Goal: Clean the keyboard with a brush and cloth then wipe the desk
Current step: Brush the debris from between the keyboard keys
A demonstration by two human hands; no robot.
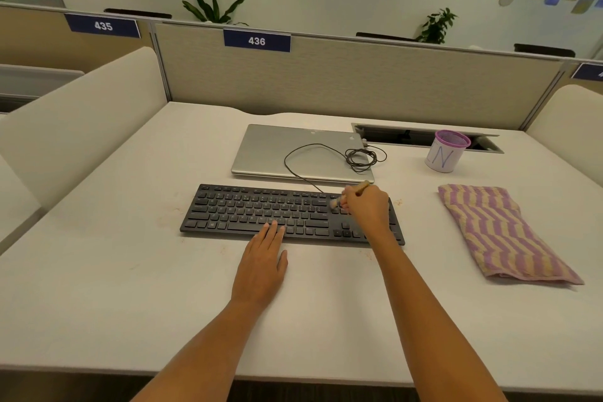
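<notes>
Keyboard [261, 210] lies mid-desk [98, 271], long axis left to right. The right hand [367, 207] grips the brush [362, 188], bristles down-left on the right-side keys, handle slanting up-right. The left hand [261, 266] lies flat, fingertips on the near keys. A striped cloth [499, 232] lies to the right.

The off-white table [98, 254] carries a black flat keyboard [261, 212], a silver closed laptop [267, 150] under a black coiled cable [360, 158], and a folded cloth [496, 232] patterned in wavy purple and tan stripes. The tan wooden-handled brush [362, 188] has pale bristles. The white cylindrical cup [443, 157] has a purple rim and a blue letter N. The navy rectangular label [256, 41] bears white numerals on a beige fabric partition [359, 81].
</notes>
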